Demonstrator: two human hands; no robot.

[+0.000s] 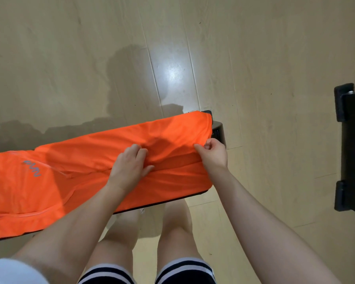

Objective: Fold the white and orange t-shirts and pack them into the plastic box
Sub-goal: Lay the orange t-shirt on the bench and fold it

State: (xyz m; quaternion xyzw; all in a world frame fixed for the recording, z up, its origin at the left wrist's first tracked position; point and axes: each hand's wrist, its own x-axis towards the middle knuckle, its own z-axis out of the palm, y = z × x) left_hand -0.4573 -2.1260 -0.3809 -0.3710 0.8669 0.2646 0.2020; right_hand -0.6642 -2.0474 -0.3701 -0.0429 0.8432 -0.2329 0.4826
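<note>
The orange t-shirt lies spread in a long band over a narrow dark surface, with a small grey logo near its left end. My left hand grips a fold of the orange cloth near the middle, fingers curled into it. At the shirt's right end my right hand pinches the fabric's edge between thumb and fingers. A crease runs between the two hands. No white t-shirt and no plastic box are in view.
Pale wooden floor surrounds the surface on all sides. A black piece of furniture or equipment stands at the right edge. My bare legs are under the near edge of the surface.
</note>
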